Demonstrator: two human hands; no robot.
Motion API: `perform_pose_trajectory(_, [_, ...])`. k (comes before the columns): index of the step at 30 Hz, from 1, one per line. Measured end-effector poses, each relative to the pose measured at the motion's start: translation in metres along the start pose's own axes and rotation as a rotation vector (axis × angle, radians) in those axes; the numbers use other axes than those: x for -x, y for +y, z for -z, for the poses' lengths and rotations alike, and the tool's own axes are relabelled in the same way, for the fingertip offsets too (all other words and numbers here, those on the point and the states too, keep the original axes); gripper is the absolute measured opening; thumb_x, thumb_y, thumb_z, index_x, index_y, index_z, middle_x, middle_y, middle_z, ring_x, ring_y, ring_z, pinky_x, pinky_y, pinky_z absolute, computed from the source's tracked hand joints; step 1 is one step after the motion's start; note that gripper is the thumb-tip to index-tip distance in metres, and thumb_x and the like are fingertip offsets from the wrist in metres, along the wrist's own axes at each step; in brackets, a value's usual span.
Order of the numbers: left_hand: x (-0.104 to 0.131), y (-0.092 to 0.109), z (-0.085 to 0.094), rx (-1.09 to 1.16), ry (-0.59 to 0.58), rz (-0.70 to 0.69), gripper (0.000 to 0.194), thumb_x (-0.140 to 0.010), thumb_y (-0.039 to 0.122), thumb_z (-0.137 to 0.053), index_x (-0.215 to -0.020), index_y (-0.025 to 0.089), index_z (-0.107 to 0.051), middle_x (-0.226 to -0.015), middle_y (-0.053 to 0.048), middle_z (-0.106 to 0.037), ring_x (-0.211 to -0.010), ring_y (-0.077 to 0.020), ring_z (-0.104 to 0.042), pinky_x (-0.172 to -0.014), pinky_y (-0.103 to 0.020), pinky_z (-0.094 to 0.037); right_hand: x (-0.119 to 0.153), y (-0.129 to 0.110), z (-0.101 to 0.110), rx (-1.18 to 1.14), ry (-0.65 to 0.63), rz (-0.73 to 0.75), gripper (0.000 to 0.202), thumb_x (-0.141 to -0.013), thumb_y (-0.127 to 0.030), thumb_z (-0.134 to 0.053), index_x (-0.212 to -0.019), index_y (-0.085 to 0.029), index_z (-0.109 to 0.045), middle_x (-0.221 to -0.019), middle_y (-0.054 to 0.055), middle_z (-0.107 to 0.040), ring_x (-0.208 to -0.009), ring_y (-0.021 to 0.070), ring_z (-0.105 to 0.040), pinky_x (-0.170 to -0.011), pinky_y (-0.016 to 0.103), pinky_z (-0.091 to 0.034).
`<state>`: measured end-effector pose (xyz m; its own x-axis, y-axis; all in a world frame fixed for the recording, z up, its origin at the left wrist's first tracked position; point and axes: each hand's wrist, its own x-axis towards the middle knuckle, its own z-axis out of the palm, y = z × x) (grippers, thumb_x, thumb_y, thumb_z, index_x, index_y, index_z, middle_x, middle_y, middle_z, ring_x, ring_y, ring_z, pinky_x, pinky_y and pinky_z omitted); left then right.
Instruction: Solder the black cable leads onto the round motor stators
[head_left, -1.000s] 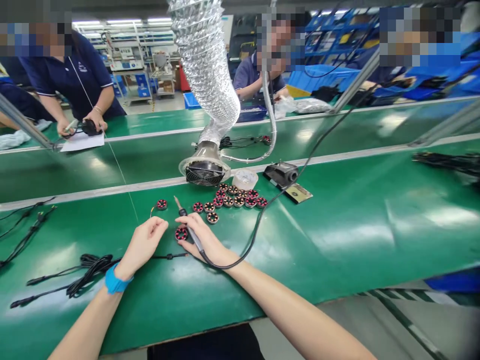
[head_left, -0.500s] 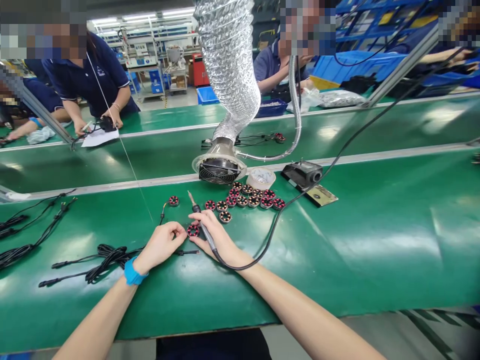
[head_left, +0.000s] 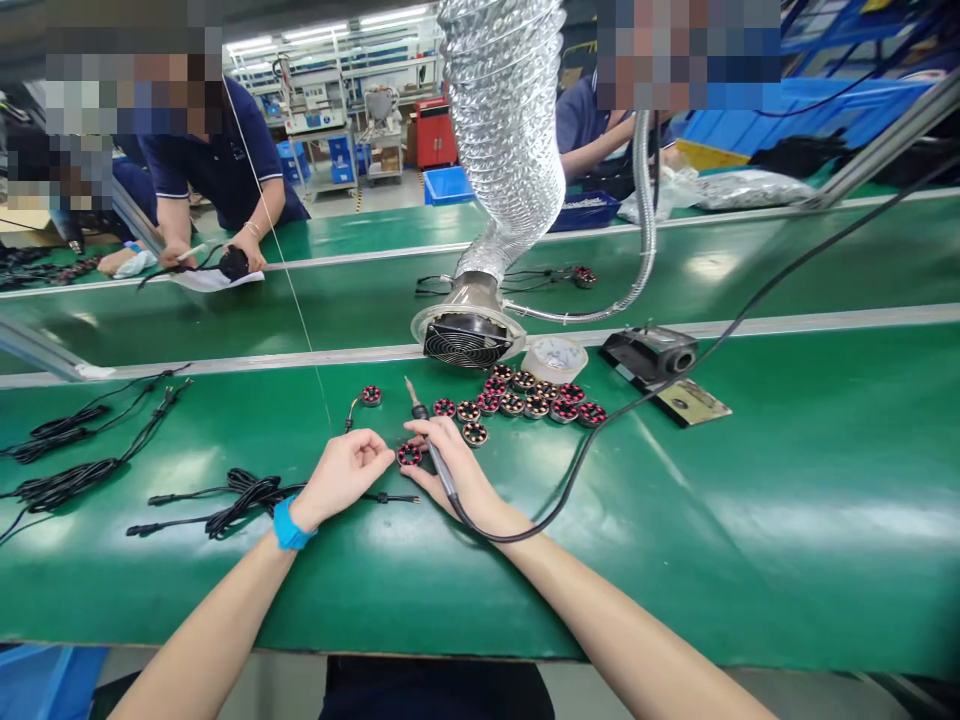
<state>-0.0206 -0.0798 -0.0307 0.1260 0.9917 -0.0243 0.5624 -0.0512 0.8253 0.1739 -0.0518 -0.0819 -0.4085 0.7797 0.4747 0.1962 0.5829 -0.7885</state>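
My right hand (head_left: 463,472) is closed round a soldering iron (head_left: 439,468), its tip pointing up and away. The thumb and a finger of that hand also touch a small round motor stator (head_left: 409,455) with red windings. On the stator's left, my left hand (head_left: 349,470) is closed in a pinch at its edge; what lies between the fingertips is too small to make out. Beyond the hands sits another stator (head_left: 371,396) with wires attached. A black cable (head_left: 251,497) lies coiled by my left wrist, its bared end (head_left: 401,499) passing below the hands.
Several stators (head_left: 536,406) stand grouped on the green bench, near a roll of tape (head_left: 555,358). Over them hangs a fan (head_left: 466,340) on a foil duct (head_left: 510,130). An iron stand (head_left: 651,352) is at right, more cables (head_left: 71,490) at left. Co-workers sit across.
The camera view has turned slightly left, so the scene sits further right. Both hands stay at the same stator, with the soldering iron still in the right hand.
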Motion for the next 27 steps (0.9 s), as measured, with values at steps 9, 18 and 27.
perform_pose_trajectory(9, [0.006, -0.003, -0.008, -0.506, 0.018, -0.291, 0.008, -0.091, 0.025, -0.056, -0.09, 0.019, -0.06, -0.09, -0.003, -0.06, -0.078, -0.0167, -0.06, -0.07, -0.028, -0.045, 0.0, 0.004, 0.001, -0.009, 0.011, -0.012, 0.059, -0.082, -0.017, -0.075, -0.131, -0.032, -0.048, -0.111, 0.003, -0.048, -0.096, 0.0177, -0.063, -0.093, 0.038, -0.056])
perform_pose_trajectory(18, [0.006, -0.007, -0.009, -0.533, 0.073, -0.378, 0.015, -0.096, 0.021, -0.047, -0.091, 0.019, -0.061, -0.093, -0.003, -0.062, -0.075, -0.0138, -0.06, -0.07, -0.026, -0.047, 0.0, 0.003, 0.002, 0.004, 0.01, -0.002, 0.058, -0.083, -0.013, -0.072, -0.132, -0.031, -0.046, -0.112, 0.004, -0.048, -0.098, 0.018, -0.062, -0.093, 0.037, -0.054])
perform_pose_trajectory(27, [0.007, -0.012, -0.009, -0.632, 0.077, -0.495, 0.018, -0.099, 0.023, -0.047, -0.1, 0.02, -0.064, -0.095, -0.003, -0.063, -0.075, -0.0132, -0.063, -0.065, -0.024, -0.048, 0.0, 0.002, 0.002, 0.022, 0.016, -0.015, 0.056, -0.083, -0.014, -0.072, -0.131, -0.031, -0.048, -0.112, 0.004, -0.049, -0.098, 0.0187, -0.063, -0.092, 0.038, -0.055])
